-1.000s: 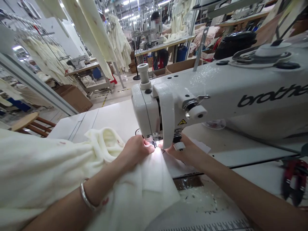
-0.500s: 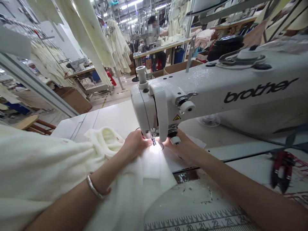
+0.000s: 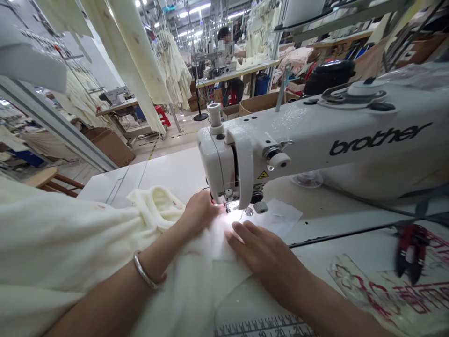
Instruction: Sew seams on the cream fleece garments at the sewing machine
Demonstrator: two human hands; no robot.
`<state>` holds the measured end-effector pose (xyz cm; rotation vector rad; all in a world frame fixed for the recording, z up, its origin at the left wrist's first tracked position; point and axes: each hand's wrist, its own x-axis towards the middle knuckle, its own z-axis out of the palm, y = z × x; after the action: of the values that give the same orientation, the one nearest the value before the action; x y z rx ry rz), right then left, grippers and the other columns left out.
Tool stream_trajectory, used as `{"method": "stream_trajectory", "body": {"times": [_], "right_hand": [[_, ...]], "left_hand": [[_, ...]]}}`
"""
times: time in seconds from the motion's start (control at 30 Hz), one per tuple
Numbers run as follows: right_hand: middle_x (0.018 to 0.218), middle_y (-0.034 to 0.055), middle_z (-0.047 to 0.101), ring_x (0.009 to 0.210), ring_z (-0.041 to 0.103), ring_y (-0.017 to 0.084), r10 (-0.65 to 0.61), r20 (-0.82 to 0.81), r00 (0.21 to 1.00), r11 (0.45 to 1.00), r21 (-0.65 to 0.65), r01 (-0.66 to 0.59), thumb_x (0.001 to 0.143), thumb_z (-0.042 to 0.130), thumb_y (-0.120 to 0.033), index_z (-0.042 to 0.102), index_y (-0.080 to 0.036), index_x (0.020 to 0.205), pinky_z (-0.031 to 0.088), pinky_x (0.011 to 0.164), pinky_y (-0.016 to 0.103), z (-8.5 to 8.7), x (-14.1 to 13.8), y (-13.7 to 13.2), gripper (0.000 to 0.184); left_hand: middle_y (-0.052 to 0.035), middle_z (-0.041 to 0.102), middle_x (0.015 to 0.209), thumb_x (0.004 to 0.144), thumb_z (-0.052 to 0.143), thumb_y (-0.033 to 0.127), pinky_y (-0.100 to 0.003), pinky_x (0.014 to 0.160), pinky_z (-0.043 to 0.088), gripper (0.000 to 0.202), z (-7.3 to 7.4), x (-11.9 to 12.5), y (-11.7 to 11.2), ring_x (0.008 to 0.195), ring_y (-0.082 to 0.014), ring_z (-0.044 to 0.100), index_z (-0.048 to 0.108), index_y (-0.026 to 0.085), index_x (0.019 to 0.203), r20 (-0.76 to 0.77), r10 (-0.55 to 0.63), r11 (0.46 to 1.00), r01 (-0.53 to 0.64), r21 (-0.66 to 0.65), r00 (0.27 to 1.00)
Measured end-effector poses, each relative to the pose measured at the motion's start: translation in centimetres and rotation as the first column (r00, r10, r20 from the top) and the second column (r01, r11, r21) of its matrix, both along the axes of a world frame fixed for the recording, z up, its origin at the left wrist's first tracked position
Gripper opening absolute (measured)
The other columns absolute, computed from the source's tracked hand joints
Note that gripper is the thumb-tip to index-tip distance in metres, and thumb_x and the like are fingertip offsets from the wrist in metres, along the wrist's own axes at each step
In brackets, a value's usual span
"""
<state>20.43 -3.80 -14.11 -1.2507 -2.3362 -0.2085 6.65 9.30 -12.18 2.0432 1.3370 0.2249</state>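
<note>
One left hand (image 3: 199,211) on soft cream fabric (image 3: 87,243) beside white metal sewing machine (image 3: 305,133), grip unclear, right hand (image 3: 267,255) before it, loosely open

right hand (image 3: 264,250) back from sewing machine (image 3: 315,135)

Matt cloth garment (image 3: 70,238), glossy sewing machine (image 3: 308,128), shiny metal bracelet (image 3: 142,271)

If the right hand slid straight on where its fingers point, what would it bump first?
Probably the left hand, though the presser foot sits close to that line and depth is unclear.
</note>
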Motion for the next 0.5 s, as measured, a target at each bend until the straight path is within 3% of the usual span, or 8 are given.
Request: {"method": "stream_trajectory", "body": {"times": [0.17, 0.33, 0.4, 0.5], "right_hand": [[0.105, 0.0098, 0.061, 0.085, 0.055, 0.02, -0.039, -0.143, 0.989, 0.993, -0.115, 0.022, 0.077, 0.031, 0.007, 0.059, -0.014, 0.079, 0.05, 0.058, 0.03, -0.3, 0.9, 0.5, 0.036], [0.104, 0.0128, 0.062, 0.084, 0.057, 0.024, 0.007, -0.008, 1.0, 0.998, 0.056, -0.007, 0.072, 0.036, 0.009, 0.059, -0.007, 0.098, 0.049, 0.053, 0.031, -0.4, 0.4, 0.6, 0.038], [0.098, 0.0102, 0.063, 0.08, 0.057, 0.023, 0.021, 0.03, 0.999, 1.0, 0.008, -0.021, 0.071, 0.041, 0.009, 0.06, -0.009, 0.096, 0.048, 0.051, 0.03, -0.3, 0.1, 0.9, 0.037], [0.095, 0.0063, 0.063, 0.079, 0.055, 0.02, 0.007, -0.09, 0.996, 0.995, -0.094, -0.016, 0.076, 0.044, 0.005, 0.059, -0.014, 0.09, 0.048, 0.055, 0.029, 0.0, 0.4, 1.0, 0.028]], "left_hand": [[-0.0037, 0.062, 0.069, 0.065, 0.058, 0.023, -0.025, 0.067, 0.039, 0.006, 0.1, 0.2, -0.3, 0.078, -0.0197, 0.055, 0.059, 0.017, 0.067, -0.012, 0.027, 0.998, -0.026, 0.064, 1.0], [-0.002, 0.058, 0.062, 0.068, 0.055, 0.022, -0.024, 0.062, 0.038, 0.007, 0.4, 0.2, -1.0, 0.069, -0.0162, 0.052, 0.057, 0.016, 0.064, -0.005, 0.072, 0.994, -0.071, 0.082, 0.997], [-0.0015, 0.057, 0.061, 0.068, 0.054, 0.022, -0.023, 0.06, 0.038, 0.009, 0.6, 0.2, -1.2, 0.066, -0.0149, 0.051, 0.056, 0.016, 0.063, 0.0, 0.082, 0.993, -0.082, 0.08, 0.997], [-0.0005, 0.055, 0.06, 0.067, 0.054, 0.021, -0.022, 0.057, 0.036, 0.009, 0.7, 0.2, -1.5, 0.062, -0.0128, 0.048, 0.052, 0.016, 0.06, -0.002, 0.1, 0.992, -0.099, 0.082, 0.995]]}}
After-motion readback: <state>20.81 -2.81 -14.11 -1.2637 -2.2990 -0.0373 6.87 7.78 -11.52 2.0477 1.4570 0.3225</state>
